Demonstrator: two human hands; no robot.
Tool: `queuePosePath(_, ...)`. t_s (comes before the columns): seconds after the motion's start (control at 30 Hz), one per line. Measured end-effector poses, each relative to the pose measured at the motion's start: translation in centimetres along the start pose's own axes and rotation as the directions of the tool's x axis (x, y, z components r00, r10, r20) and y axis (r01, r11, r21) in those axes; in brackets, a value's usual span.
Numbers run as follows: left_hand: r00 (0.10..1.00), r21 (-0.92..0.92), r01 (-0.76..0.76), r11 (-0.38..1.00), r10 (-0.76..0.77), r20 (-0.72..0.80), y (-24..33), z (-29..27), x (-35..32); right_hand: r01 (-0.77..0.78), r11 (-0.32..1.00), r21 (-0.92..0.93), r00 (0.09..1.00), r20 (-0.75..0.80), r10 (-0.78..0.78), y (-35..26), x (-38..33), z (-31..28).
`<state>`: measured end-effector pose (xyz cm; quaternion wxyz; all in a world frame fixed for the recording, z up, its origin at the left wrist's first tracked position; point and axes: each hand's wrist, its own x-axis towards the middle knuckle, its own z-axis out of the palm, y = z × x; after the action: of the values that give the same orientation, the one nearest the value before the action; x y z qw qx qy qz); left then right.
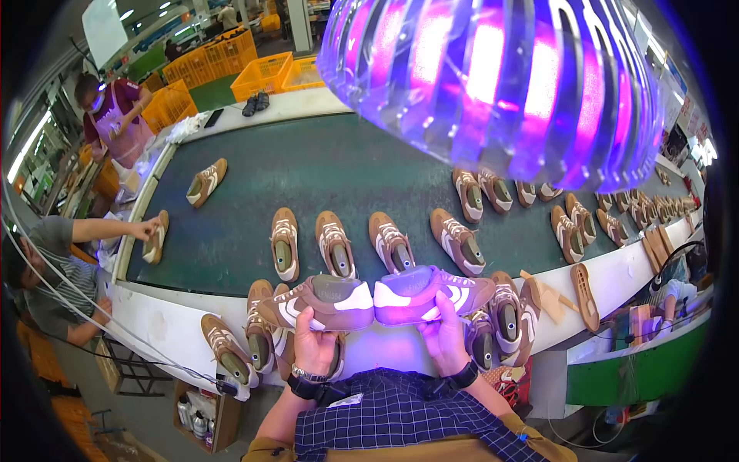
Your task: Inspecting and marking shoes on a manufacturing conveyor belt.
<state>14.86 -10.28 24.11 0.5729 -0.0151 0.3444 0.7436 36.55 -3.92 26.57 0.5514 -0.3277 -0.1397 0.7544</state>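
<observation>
Nearest the camera, the left hand (314, 344) closes its grip around the underside of a brown shoe (317, 302) with white toe and side stripes, holding it on its side with the toe pointing right. The right hand (445, 333) wraps its grip the same way around a second brown shoe (433, 292), toe pointing left, so the two white toes touch between the hands. Both shoes hang just above the white table (169, 327) edge, washed in violet light. Beside and below the hands, more brown shoes (228, 356) stand crowded on the table. Past them runs a dark green conveyor belt (339, 169) carrying a row of matching shoes (336, 245) set sole down, with many more stretching away to the right. At the left, another person's hand (143, 229) touches a shoe at the belt's edge. Overhead hangs a ribbed purple lamp (500, 81). Farthest off stand yellow crates (262, 73).
</observation>
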Motion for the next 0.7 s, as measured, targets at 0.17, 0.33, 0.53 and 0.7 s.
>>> queuePosePath(0.17, 0.998, 0.06, -0.042, 0.997, 0.039, 0.05, 0.5, 0.5, -0.7, 0.009, 1.0, -0.018, 1.0, 0.02, -0.009, -0.5, -0.3, 0.3)
queuePosePath(0.33, 0.991, 0.106, -0.124, 0.987, 0.118, 0.062, 0.9, 0.6, -0.8, 0.046, 0.995, -0.084, 0.999, 0.001, -0.046, -1.0, -0.3, 0.3)
queuePosePath(0.53, 0.986, 0.135, -0.153, 0.979, 0.143, 0.084, 0.8, 0.3, -0.9, 0.078, 0.994, -0.073, 0.997, 0.035, -0.076, -1.3, -0.1, 0.0)
queuePosePath(0.7, 0.992, 0.131, -0.105, 0.986, 0.095, 0.077, 0.8, 0.9, -1.2, 0.028, 0.998, -0.059, 0.999, 0.024, -0.027, -1.4, -0.2, 0.6)
